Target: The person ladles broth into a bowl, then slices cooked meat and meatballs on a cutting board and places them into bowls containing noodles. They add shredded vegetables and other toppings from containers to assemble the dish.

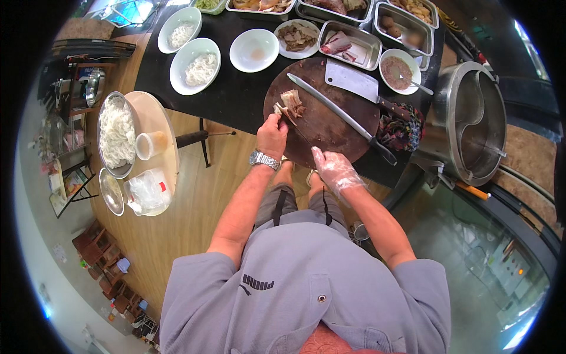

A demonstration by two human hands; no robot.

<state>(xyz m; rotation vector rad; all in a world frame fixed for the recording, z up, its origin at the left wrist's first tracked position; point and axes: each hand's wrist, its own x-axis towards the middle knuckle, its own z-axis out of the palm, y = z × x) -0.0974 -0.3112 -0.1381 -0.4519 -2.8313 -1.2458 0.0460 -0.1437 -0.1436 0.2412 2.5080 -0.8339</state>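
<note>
My left hand point(272, 135), bare and with a metal watch at the wrist, pinches a small piece of bony meat point(278, 108) at the left part of a round dark wooden chopping board point(340, 128). A thin clear plastic glove covers my right hand point(336, 170), at the board's near edge. It grips a thin knife point(303, 136), seen almost edge-on, whose tip points at the piece in my left hand; its handle is hidden. Just beyond lies a larger chunk of cooked meat point(292, 101). A sharpening steel point(329, 104) and a cleaver point(353, 82) rest farther right on the board.
Noodle bowls point(200, 71), a shallow white bowl point(254, 51), a plate of sliced meat point(297, 37) and metal trays point(349, 46) line the black table's far side. Right stand a mince bowl point(393, 73), patterned cloth point(400, 128) and divided steel pot point(471, 119). A round stool point(170, 146) holds noodles.
</note>
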